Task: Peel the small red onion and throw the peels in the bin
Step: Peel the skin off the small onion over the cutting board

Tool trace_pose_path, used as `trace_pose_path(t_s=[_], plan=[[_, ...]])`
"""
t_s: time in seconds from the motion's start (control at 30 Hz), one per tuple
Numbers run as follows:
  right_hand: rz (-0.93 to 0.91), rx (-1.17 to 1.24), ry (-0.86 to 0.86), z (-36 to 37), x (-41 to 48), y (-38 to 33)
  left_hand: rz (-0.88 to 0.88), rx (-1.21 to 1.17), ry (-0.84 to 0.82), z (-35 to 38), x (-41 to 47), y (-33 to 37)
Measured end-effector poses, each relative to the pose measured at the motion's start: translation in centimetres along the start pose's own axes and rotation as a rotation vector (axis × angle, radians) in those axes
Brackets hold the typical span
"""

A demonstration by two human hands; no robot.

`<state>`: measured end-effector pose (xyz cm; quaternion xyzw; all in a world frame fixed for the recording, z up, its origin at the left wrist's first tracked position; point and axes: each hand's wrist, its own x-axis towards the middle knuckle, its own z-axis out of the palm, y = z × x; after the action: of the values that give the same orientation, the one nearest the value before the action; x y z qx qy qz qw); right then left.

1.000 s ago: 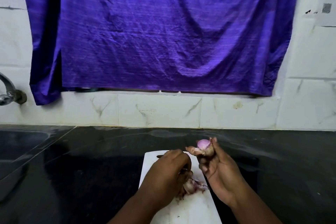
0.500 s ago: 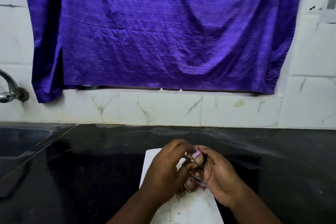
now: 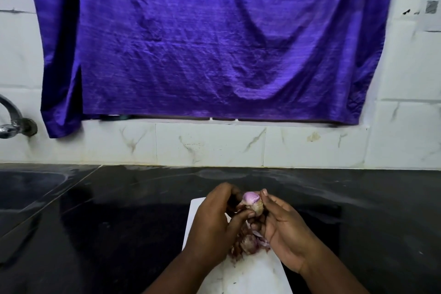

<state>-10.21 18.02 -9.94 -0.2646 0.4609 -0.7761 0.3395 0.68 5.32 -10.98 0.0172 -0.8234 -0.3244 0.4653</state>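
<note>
**Fig. Small red onion held in two hands over the board, partly peeled**

We see the onion (image 3: 253, 203) raised above the far end of the white cutting board (image 3: 250, 277), clear of its surface. The right hand (image 3: 284, 229) cradles it from the right and below, with curled fingers and one fingertip on its upper edge. The left hand (image 3: 214, 219) is curled as well, and its thumb and fingertips pinch at the onion's lower left side. The top of the onion is bare, pale purple and glossy, while dry skin (image 3: 258, 209) covers the lower half. A heap of peels (image 3: 248, 242) lies on the board beneath the hands. The board rests on a dark counter (image 3: 119, 210). No bin is in view.

We judge the onion to be light and firm, small enough to roll between fingertips. The bared flesh looks moist and is probably slippery, so the holding hand should grip the covered half. The skin appears thin and brittle and is likely to tear into scraps. We would take it at a free edge, where bare meets covered, and draw it downward. The peels weigh almost nothing and scatter easily, so they are best gathered in a cupped hand.
</note>
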Motion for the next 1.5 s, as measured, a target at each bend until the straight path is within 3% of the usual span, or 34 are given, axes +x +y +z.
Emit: trace_pose_path(t_s=[0.1,0.23,0.53,0.77,0.9,1.5], plan=[[-0.006,0.041,-0.004,0.07,0.02,-0.09,-0.072,-0.121,0.044,0.01,0.12,0.18],[-0.015,0.046,-0.024,0.11,-0.11,-0.14,0.028,-0.07,0.005,0.05,0.21,0.2],[-0.01,0.05,-0.009,0.17,-0.15,-0.21,0.053,-0.05,0.036,-0.09,0.17,0.1],[-0.02,0.092,-0.022,0.26,-0.24,-0.34,-0.069,-0.125,0.081,-0.03,0.15,0.64],[-0.017,0.107,-0.014,0.23,-0.16,-0.28,0.015,-0.095,0.068,0.17,0.17,0.23],[-0.036,0.115,-0.013,0.2,-0.33,-0.55,0.018,-0.145,0.069,0.05,0.37,-0.19]])
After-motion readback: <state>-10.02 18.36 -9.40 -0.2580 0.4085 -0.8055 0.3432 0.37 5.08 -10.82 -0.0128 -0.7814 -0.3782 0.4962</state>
